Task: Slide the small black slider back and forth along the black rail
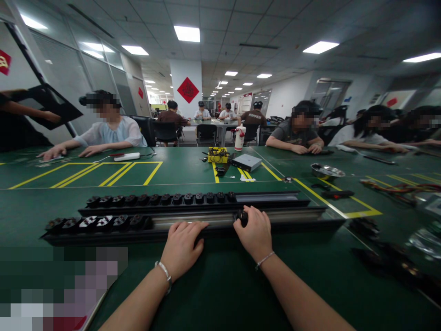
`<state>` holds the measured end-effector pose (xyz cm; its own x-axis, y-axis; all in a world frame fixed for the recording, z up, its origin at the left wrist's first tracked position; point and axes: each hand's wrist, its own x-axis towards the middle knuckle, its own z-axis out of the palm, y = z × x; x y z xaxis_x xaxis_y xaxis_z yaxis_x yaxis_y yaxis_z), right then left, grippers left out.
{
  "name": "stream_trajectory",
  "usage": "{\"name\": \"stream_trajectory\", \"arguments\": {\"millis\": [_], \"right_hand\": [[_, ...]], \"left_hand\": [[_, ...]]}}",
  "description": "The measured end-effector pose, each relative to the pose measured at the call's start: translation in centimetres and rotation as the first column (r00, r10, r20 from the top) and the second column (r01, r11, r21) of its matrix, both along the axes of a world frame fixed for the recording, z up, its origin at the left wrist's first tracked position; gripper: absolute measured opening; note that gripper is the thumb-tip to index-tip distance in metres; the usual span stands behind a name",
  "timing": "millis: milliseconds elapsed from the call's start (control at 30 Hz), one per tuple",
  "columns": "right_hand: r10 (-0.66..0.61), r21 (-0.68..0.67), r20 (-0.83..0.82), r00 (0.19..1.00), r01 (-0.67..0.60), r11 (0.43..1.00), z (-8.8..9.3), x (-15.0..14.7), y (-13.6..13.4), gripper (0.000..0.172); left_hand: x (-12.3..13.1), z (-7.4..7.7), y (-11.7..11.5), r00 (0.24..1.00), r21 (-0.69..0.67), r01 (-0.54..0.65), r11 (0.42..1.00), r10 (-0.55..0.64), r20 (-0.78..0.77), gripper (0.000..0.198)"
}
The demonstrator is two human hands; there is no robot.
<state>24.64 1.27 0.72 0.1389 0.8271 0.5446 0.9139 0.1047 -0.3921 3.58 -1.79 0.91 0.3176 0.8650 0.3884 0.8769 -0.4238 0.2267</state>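
Both my forearms reach forward over the green surface, each wrist wearing a thin bracelet. My left hand lies palm down with the fingers loosely spread. It holds nothing, and its fingertips rest on the front lip of the near rail. My right hand is bent at the wrist, its fingers curled narrowly around a small black block that sits in the rail's channel about halfway along.

The near rail is a long, straight black bar lying parallel to the surface's near edge, with a smooth, silvery groove along its top. A row of blocks fills its left end; they are dark and chunky, and some have white tops.

Just behind it, touching or nearly so, lies the far rail, of the same shape. Its left half is packed with glossy black blocks and its right half is bare metal. The surface looks matte and felt-like, with yellow lines marked on it towards the far right.
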Motion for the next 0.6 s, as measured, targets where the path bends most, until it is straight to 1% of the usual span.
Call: {"name": "stream_trajectory", "arguments": {"millis": [233,600], "right_hand": [[-0.005,0.026,-0.001,1.0,0.005,1.0,-0.3,0.06,0.13,0.035],[-0.016,0.012,-0.006,1.0,0.016,1.0,-0.23,0.14,0.14,0.034]], "left_hand": [[0.02,-0.05,-0.01,1.0,0.019,-0.003,1.0,0.003,-0.007,0.038],[-0.03,-0.14,0.05,1.0,0.004,-0.007,1.0,0.007,0.001,0.037]]}}
